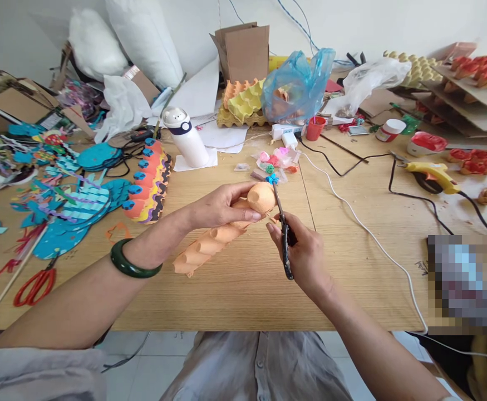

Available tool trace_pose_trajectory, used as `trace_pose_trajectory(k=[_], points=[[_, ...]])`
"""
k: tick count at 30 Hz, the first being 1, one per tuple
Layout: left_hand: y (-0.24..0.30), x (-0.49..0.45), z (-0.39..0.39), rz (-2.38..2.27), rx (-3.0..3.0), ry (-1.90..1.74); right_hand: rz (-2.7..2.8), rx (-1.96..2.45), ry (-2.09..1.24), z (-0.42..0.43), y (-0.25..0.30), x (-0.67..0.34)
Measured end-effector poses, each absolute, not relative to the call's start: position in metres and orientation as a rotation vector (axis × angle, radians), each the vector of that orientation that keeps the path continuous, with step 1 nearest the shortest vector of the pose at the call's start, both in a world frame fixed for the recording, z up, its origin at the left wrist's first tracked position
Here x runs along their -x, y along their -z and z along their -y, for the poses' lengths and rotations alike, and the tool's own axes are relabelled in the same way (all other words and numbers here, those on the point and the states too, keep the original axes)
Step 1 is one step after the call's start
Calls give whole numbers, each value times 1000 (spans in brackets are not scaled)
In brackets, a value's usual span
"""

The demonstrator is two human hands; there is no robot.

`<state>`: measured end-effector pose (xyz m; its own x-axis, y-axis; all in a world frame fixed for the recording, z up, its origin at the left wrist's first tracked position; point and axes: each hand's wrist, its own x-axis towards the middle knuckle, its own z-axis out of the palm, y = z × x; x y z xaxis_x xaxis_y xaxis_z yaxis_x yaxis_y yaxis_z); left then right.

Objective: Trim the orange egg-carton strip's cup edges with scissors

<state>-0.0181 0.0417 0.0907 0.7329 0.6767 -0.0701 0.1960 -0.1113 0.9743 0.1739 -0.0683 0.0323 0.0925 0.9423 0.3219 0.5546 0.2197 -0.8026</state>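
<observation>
My left hand (237, 205) is closed around an orange egg-carton cup (261, 197), its rounded end turned toward me. In my right hand (304, 248) are scissors with dark handles (285, 245); the blades point away from me along the cup's right edge. Whether the blades are parted I cannot tell. Below my left hand, a strip of orange egg carton (205, 248) lies slantwise on the wooden table (243, 295). Small orange scraps show near my right fingertips. Beyond the cup sits a small blue ornament (272, 179).
Left are painted carton strip (149, 181), blue paper discs (70, 234) and red-handled scissors (37, 285). Farther back stand a white bottle (191, 142), a blue plastic bag (295, 92) and a red cup (315, 129). A yellow glue gun (431, 175) and a white cable (364, 223) lie right.
</observation>
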Motion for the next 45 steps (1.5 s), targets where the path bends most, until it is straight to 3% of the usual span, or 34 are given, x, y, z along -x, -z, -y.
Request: trace_pose_trajectory(k=[8, 16, 25, 32, 37, 42, 45], points=[[-94, 17, -44, -738, -1747, -404, 1562, 1443, -632, 66, -25, -178], [-93, 27, -55, -913, -2045, -228, 1043, 1343, -1475, 43, -21, -192], [-84, 2, -49, -690, -2364, 110, 836, 1210, -1446, 22, -15, -193], [-63, -3, -56, -825, -2495, 198, 715, 1056, -1612, 20, -2, -185], [-56, 5, -55, -838, -2441, -56, 536, 912, -1749, 15, 9, -191], [-57, 19, -20, -983, -2212, -781, 469, 891, -1784, 16, 19, -198], [-45, 27, 9, -1109, -1878, -780, 446, 872, -1804, 16, 22, -202]])
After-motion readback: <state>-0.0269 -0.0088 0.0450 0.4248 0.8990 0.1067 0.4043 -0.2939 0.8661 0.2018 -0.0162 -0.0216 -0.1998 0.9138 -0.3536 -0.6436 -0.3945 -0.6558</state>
